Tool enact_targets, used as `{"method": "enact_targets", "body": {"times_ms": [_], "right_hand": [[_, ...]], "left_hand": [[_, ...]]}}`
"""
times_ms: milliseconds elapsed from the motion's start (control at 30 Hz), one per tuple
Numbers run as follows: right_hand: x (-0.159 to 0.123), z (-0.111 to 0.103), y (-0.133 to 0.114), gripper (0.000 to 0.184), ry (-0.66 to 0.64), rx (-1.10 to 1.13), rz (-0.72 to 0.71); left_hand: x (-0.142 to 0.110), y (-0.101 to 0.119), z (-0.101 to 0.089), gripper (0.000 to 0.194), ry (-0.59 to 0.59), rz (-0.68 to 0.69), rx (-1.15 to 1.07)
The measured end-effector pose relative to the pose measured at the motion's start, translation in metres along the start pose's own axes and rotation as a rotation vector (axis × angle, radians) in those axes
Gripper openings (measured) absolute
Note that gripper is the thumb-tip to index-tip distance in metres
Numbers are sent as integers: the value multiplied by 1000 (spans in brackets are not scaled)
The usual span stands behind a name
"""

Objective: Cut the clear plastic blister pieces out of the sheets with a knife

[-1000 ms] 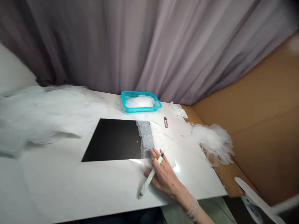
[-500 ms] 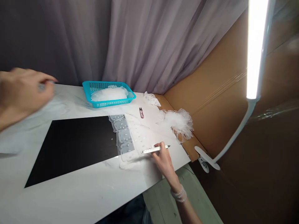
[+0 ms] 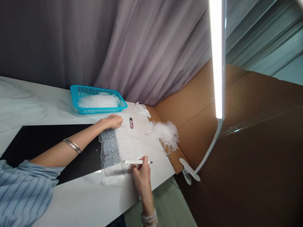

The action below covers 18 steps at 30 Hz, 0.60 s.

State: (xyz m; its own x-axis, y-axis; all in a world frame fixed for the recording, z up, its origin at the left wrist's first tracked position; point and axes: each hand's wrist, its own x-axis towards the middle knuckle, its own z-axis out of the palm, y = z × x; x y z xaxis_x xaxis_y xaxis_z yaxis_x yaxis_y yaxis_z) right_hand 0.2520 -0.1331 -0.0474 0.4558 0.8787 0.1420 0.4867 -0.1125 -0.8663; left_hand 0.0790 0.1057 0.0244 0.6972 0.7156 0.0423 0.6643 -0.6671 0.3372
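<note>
I saw the grey curtain behind the white table. On the table lay the black board, and past its far edge stood the blue basket, with white sheer pieces inside. The dotted sheer fabric lay across the right end of the board and partly on the table. The left hand was at its far end with fingers curled; I could not tell if they pinched it. The right hand gripped the white pen above the table, dark tip to the right. The small snips lay near the left hand.
</note>
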Motion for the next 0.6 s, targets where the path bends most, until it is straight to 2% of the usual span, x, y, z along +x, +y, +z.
{"method": "enact_targets", "body": {"times_ms": [100, 200, 300, 400, 467, 533, 600], "right_hand": [[6, -1, 5, 15, -63, 130, 8], [12, -8, 0, 22, -93, 208, -7], [20, -24, -19, 32, -133, 393, -17], [28, -41, -52, 42, -167, 666, -61], [35, -48, -78, 46, -178, 755, -119], [42, -48, -100, 47, -224, 782, -159], [53, -36, -115, 47, -315, 762, -161]], "left_hand": [[-11, -2, -19, 36, 13, 40, -138], [-41, 2, -53, 30, 98, 68, -271], [-90, 11, -94, 36, 271, 57, -375], [-148, 24, -125, 40, 450, 9, -432], [-183, 30, -136, 40, 589, -101, -470], [-212, 30, -138, 43, 694, -276, -480], [-232, 20, -132, 45, 685, -455, -485]]}}
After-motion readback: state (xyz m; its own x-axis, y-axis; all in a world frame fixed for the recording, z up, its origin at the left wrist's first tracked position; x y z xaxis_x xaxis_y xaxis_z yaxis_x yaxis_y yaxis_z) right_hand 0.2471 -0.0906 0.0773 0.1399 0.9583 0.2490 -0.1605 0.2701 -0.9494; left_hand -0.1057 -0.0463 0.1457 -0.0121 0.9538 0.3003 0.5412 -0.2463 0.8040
